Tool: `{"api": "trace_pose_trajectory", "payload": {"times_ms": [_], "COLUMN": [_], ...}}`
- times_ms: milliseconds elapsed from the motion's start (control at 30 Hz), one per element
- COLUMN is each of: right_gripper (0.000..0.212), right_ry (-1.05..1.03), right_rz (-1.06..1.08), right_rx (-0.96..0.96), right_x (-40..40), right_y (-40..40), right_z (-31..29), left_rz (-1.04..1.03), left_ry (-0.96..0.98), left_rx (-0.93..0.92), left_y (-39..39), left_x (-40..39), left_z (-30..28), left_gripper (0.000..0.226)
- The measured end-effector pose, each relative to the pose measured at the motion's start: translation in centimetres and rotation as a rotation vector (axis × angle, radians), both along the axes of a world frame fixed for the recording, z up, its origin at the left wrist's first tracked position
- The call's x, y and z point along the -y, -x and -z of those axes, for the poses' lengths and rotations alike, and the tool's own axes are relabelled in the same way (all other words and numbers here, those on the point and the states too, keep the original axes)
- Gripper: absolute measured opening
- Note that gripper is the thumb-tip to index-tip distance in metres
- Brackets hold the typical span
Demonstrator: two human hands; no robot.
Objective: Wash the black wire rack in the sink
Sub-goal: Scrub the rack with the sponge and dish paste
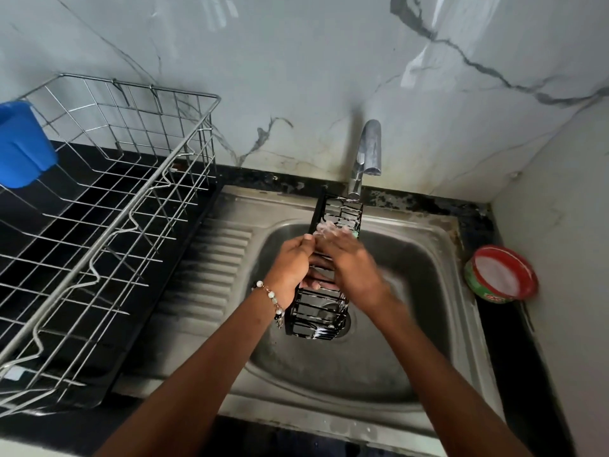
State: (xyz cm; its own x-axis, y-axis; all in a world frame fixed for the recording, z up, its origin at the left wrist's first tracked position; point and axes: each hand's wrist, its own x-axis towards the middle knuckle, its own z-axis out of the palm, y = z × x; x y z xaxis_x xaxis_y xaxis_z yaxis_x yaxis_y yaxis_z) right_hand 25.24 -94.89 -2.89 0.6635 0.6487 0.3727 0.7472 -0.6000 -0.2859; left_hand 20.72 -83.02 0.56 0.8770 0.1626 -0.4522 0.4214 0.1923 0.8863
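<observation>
Nearest the camera, two bare forearms are reaching forward over the front rim of the steel sink, which is sitting in a black countertop. The left hand, with a beaded bracelet at its wrist, is gripping the black wire rack from the left side, fingers curling round its wires. The right hand is lying across the top of the rack with fingers bent over a soapy patch; something pale green is showing at the fingertips, and whether they are pinching it cannot be told. The rack is hanging lengthwise above the basin, its near end over the drain and its far end just below the faucet. To the left, the ribbed drainboard is running up to a steel dish rack holding a blue cup. To the right, a red-rimmed tub is standing near the side wall. Behind everything, a white marble-patterned wall is closing the space.
</observation>
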Motion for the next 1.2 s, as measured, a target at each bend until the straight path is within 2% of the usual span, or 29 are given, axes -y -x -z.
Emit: {"api": "trace_pose_trajectory", "payload": {"times_ms": [100,200,300,467,567,633,733,800,900,1067,1133,1200], "right_gripper": [0.029,0.044,0.044,0.043,0.023,0.012,0.029,0.021,0.027,0.023,0.016,0.015], "right_ry": [-0.090,-0.206,-0.321,-0.258,-0.116,-0.146,-0.141,-0.246,-0.256,-0.313,-0.345,-0.387], "right_rz": [-0.086,-0.109,0.082,0.423,0.280,0.215,0.162,0.213,0.205,-0.041,0.007,0.159], "right_rx": [0.014,-0.172,-0.237,-0.146,-0.038,-0.111,-0.186,-0.224,-0.094,-0.031,-0.037,-0.071], "right_x": [2.0,3.1,3.2,0.9,-0.4,-0.7,-0.3,-0.3,-0.6,1.6,2.3,2.6], "right_y": [-1.7,-3.2,-4.5,-5.8,-3.2,-1.0,0.6,1.5,3.8,4.8,3.7,2.4], "right_z": [-1.0,-2.1,-3.0,-3.2,-2.7,-2.7,-1.7,-0.9,-1.0,-2.4,-2.8,-3.0], "left_rz": [0.046,0.074,0.116,0.089,0.031,-0.034,-0.139,-0.171,-0.200,-0.252,-0.269,-0.275], "left_ry": [0.028,0.042,0.007,0.012,0.000,-0.030,-0.004,0.036,0.057,0.108,0.075,0.058], "left_rx": [-0.020,-0.032,-0.031,-0.045,-0.037,-0.006,-0.016,-0.020,-0.052,-0.098,-0.130,-0.176], "left_y": [0.2,0.0,0.0,-0.5,-1.2,-1.8,-2.5,-3.0,-3.7,-3.9,-3.8,-4.0], "left_x": [0.1,0.1,0.3,0.6,0.8,0.9,0.7,0.5,0.1,-0.2,-0.3,-0.4], "left_z": [-0.1,-0.4,-0.4,-0.3,0.0,0.1,0.0,0.0,0.2,0.5,0.8,1.6], "left_gripper": [0.042,0.045,0.041,0.043,0.045,0.043,0.036,0.037,0.040,0.038,0.034,0.030]}}
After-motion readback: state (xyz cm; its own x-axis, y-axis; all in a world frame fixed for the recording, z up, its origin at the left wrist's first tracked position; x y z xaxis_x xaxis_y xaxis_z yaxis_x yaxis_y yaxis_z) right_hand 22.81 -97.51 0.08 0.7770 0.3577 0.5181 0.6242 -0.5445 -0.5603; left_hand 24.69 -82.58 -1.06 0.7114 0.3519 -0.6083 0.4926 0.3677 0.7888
